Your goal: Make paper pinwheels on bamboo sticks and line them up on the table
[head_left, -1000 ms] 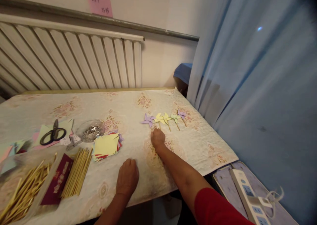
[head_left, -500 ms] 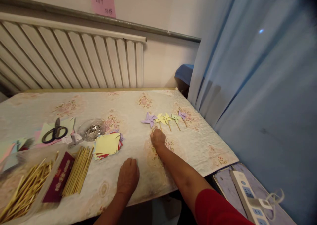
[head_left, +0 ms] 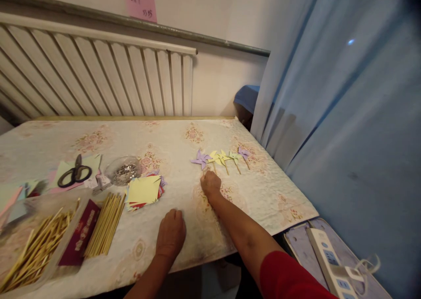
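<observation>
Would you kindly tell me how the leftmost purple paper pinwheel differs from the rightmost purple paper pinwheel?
The leftmost purple paper pinwheel looks larger here than the rightmost purple paper pinwheel. The leftmost one's stick runs down to the right hand; the rightmost one's stick lies free of it. Both have folded purple blades.

A white radiator (head_left: 131,77) is by the pale wall (head_left: 213,80). Just above the radiator runs a long grey pipe (head_left: 210,38). Higher above it is a pink paper (head_left: 140,1) with dark writing. In front of the radiator is a flowery tablecloth (head_left: 171,137). To its right hangs a big blue curtain (head_left: 329,115). Well apart from the radiator, to the right and nearer, lies a white power strip (head_left: 319,239) with a white plug (head_left: 353,272) in it.
</observation>
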`<state>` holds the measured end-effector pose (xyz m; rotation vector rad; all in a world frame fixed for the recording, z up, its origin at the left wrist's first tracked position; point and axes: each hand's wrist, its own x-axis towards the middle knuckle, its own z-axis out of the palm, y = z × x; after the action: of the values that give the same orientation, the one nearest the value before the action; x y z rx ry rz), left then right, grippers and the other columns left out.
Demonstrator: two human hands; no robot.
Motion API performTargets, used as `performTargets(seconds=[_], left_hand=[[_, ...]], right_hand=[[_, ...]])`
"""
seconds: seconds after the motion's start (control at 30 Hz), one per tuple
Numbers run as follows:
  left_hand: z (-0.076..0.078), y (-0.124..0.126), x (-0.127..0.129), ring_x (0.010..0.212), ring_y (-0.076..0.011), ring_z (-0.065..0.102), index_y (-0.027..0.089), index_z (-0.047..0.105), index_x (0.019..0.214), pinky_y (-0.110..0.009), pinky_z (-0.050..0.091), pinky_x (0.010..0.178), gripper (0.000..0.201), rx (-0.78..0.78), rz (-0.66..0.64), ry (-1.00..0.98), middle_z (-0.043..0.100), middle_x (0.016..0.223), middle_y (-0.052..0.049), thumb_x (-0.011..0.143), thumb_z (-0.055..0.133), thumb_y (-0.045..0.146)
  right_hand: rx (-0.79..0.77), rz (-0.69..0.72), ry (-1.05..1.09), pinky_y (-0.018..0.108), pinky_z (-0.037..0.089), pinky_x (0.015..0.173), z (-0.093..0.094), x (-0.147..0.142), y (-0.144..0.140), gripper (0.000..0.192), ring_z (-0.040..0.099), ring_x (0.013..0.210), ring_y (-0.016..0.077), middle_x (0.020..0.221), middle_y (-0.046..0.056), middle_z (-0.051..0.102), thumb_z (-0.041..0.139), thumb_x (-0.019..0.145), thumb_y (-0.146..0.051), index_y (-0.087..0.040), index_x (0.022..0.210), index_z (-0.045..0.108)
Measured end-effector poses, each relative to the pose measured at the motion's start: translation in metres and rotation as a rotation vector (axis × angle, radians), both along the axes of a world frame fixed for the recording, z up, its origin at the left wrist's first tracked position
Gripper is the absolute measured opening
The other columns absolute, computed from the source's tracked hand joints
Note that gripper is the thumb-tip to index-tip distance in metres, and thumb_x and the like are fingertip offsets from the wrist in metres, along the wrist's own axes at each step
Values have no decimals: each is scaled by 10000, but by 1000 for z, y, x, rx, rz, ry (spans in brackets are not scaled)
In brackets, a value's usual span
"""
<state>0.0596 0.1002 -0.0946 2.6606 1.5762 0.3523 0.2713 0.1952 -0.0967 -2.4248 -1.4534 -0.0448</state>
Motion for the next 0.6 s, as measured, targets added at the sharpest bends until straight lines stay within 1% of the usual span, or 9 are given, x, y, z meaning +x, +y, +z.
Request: performTargets(seconds=[0.23, 0.37, 0.5, 0.6], left_hand=[[1, -2, 0, 836, -229, 515, 157, 570, 832, -351, 365, 743, 190, 6, 3, 2, 548, 865, -91, 905, 396, 132], [0, -1, -1, 842, -234, 510, 155, 570, 836, -353, 365, 745, 187, 18, -7, -6, 547, 869, -95, 902, 398, 128], [0, -2, 0, 838, -237, 507, 152, 571, 844, -355, 368, 744, 174, 19, -6, -14, 548, 871, -96, 890, 407, 115], [0, -5, 0, 849, -239, 507, 150, 570, 859, -356, 371, 748, 176, 16, 16, -23, 548, 885, -98, 880, 404, 96]], right_hand=[[-4, 1, 7, 296, 449, 715, 0, 0, 1, 248, 665, 878, 217, 967, 121, 687, 471, 922, -304, -143, 1005, 641], [10, -28, 3, 291, 442, 734, -2, -2, -1, 245, 651, 901, 214, 975, 115, 676, 500, 919, -323, -143, 1024, 629], [21, -37, 15, 283, 422, 729, -1, -8, -13, 278, 637, 913, 208, 978, 110, 663, 508, 929, -387, -147, 1028, 606], [13, -48, 21, 276, 393, 693, -1, -18, -32, 236, 635, 866, 194, 952, 88, 664, 495, 939, -367, -163, 997, 600]])
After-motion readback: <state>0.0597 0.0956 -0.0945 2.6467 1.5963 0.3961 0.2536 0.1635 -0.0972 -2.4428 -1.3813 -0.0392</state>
